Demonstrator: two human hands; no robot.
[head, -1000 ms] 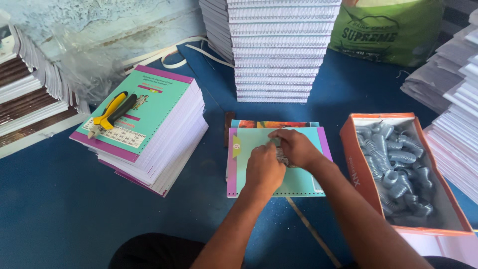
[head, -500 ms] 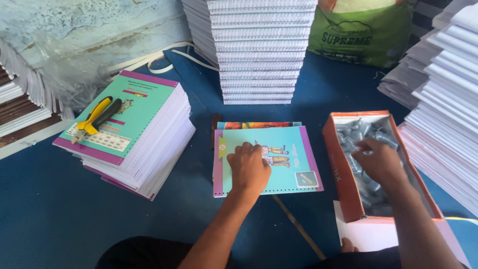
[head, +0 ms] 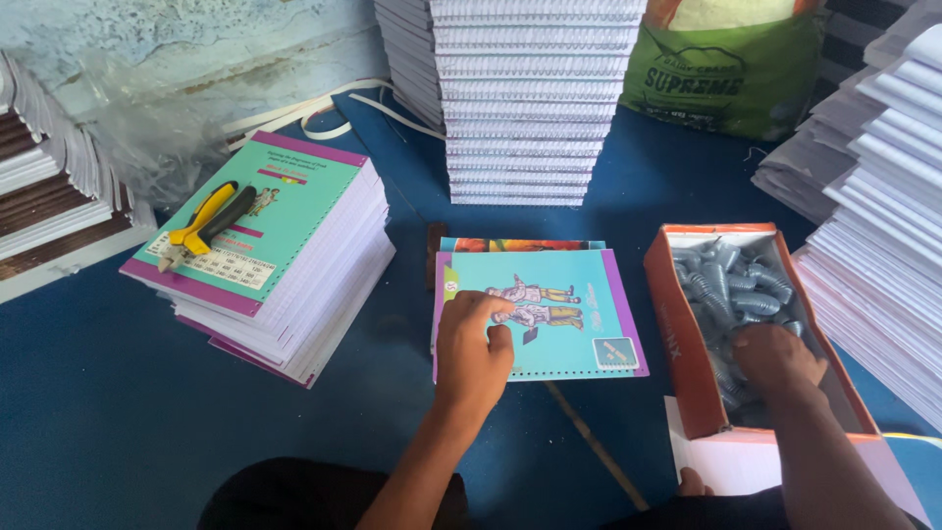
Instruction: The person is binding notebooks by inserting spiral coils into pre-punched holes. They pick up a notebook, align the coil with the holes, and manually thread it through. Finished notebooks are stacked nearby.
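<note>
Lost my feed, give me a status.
Left hand flat on teal notebook. Right hand in orange box among grey coils. Nothing obstructing.

Yellow-handled pliers [head: 201, 228] lie atop a side book stack [head: 285, 285].

blue table [head: 88, 412] | notebook stacks [head: 280, 265] | orange box [head: 672, 334] | green sack [head: 731, 83]

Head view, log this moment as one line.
left hand: pressing teal booklet | right hand: inside orange box, among grey spiral coils
</note>
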